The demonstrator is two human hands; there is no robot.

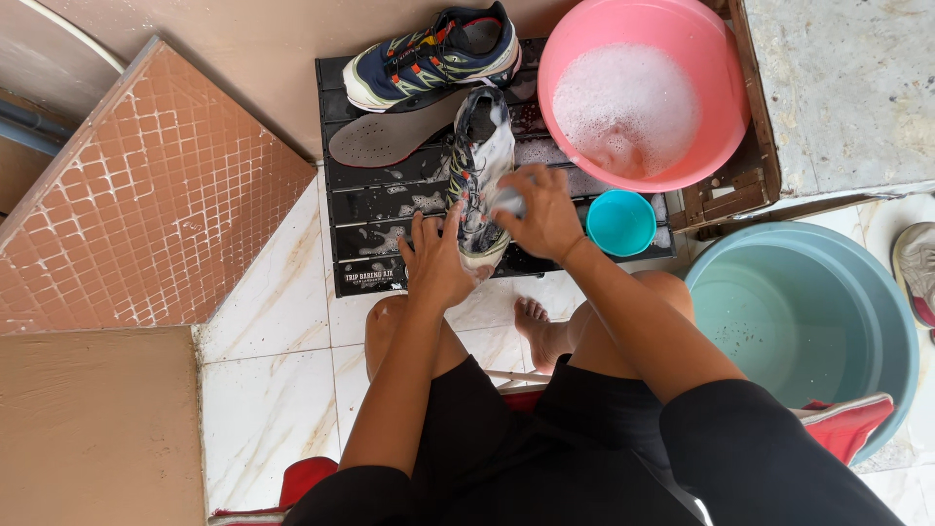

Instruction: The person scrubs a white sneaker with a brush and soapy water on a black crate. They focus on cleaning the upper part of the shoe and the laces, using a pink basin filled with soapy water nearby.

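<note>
A soapy grey sports shoe (479,161) lies lengthwise on a black slatted mat (365,200). My left hand (433,258) grips its near end, at the heel. My right hand (541,214) is closed on a small pale scrubbing thing (508,201), pressed against the shoe's side; what it is exactly I cannot tell. A second shoe (433,54), navy with bright accents, rests on its side at the mat's far edge. A grey insole (394,136) lies flat beside it.
A pink basin (716,107) of foamy water stands at the mat's right. A small teal cup (621,222) sits below it. A large pale green tub (804,312) is at the right. A brown tiled slab (146,205) lies left. My knees and bare foot (538,326) are below.
</note>
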